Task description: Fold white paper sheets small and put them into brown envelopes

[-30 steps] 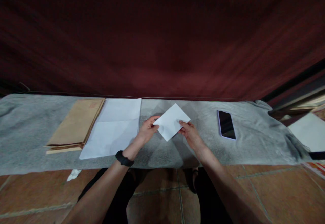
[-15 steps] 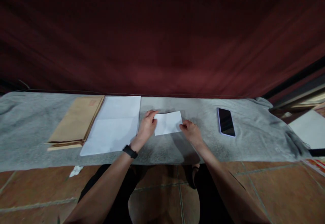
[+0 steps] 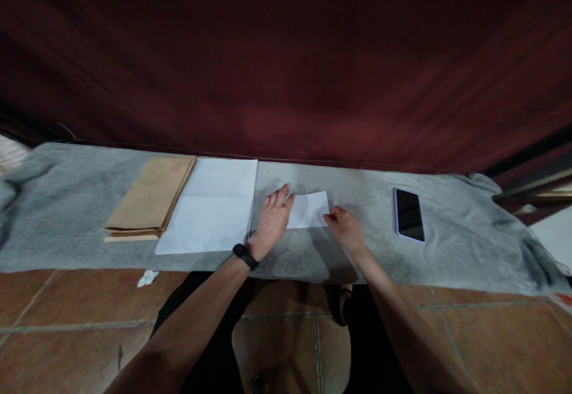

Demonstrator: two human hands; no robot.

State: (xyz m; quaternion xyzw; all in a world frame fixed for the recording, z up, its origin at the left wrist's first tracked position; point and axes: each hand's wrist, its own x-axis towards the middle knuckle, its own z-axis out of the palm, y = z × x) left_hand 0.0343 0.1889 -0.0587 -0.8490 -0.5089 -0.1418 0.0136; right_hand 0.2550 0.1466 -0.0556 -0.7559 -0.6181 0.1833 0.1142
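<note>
Left of the phone (image 3: pixel 409 214), the white paper (image 3: pixel 307 210) should handle as light, easily creased stock, best held by its ends: left hand (image 3: pixel 273 218) spread open, right hand (image 3: pixel 347 227) pinching the edge.

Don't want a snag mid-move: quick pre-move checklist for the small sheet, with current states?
1. Small sheet resting on the grey cloth: ok.
2. Left hand on the sheet's left end, right hand at its right edge: ok.
3. Sheet's edges lined up, layer on layer: cannot tell, too small to see.
4. Phone clear of the right hand: ok, gap between them.
5. Large white paper clear of the left wrist: cannot tell, the wrist is right by its near corner.
6. Brown stack squared up: not ok, near edges staggered.
</note>
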